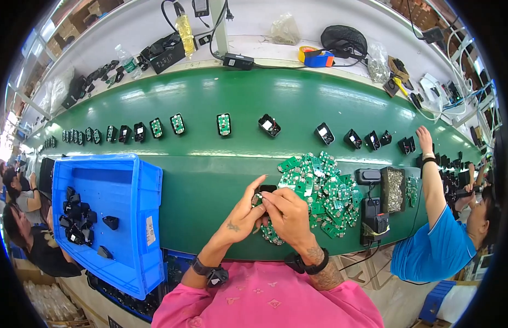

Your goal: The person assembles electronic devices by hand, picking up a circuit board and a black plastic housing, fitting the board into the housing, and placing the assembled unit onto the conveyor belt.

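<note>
In front of my chest, my left hand [240, 218] is closed around a small black plastic case [267, 188], its index finger stretched along it. My right hand [289, 216] meets it there, thumb and fingertips pinched on a small green circuit board [257, 200] against the case. The fingers cover much of both parts. Just right of my hands lies a heap of loose green circuit boards [325, 191], and some boards [271, 235] also lie beneath my right hand.
A blue crate [147, 218] with black cases stands at left. Across the green bench [210, 180] runs a row of cases, some with boards, like this one [224, 124]. Right are a tray of small metal parts [393, 190] and a black corded device [375, 221]. A co-worker's arm [431, 180] reaches in.
</note>
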The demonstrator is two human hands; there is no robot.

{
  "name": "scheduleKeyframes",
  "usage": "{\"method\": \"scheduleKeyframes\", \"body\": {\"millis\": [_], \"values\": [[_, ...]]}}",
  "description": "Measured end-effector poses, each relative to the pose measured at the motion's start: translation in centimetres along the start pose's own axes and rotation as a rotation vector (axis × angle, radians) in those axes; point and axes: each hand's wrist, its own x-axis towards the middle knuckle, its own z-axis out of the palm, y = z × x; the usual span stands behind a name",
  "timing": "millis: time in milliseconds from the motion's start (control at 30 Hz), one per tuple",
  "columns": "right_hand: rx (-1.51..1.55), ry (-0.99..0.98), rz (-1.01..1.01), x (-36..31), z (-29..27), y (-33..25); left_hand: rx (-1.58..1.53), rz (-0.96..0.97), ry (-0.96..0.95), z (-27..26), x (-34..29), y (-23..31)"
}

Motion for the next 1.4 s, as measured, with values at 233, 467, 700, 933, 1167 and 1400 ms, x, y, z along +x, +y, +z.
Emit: {"method": "scheduleKeyframes", "body": {"millis": [233, 467, 700, 933, 1167, 1400], "values": [[0.363, 0.072, 0.264, -0.6, 0.4, -1.0, -0.006, 0.081, 0.160, 0.4, 0.1, -0.5], [0.391, 0.027, 0.251, -0.2, -0.7, -0.9, 0.283, 0.175, 0.123, 0.8, -0.3, -0.1], [0.415, 0.090, 0.312, -0.7, -0.5, -1.1, 0.237, 0.160, 0.137, 1.5, -0.2, 0.0], [0.202, 0.129, 0.189, -0.5, -1.3, -1.7, 0.402, 0.333, 0.233, 1.3, -0.6, 0.3], [0.251, -0.097, 0.256, 0.8, -3.5, -2.5, 0.305, 0.327, 0.141, 1.1, -1.5, 2.1], [0.210, -0.102, 0.146, 1.2, -3.7, -2.4, 0.371, 0.330, 0.110, 0.8, -1.5, 2.4]]}}
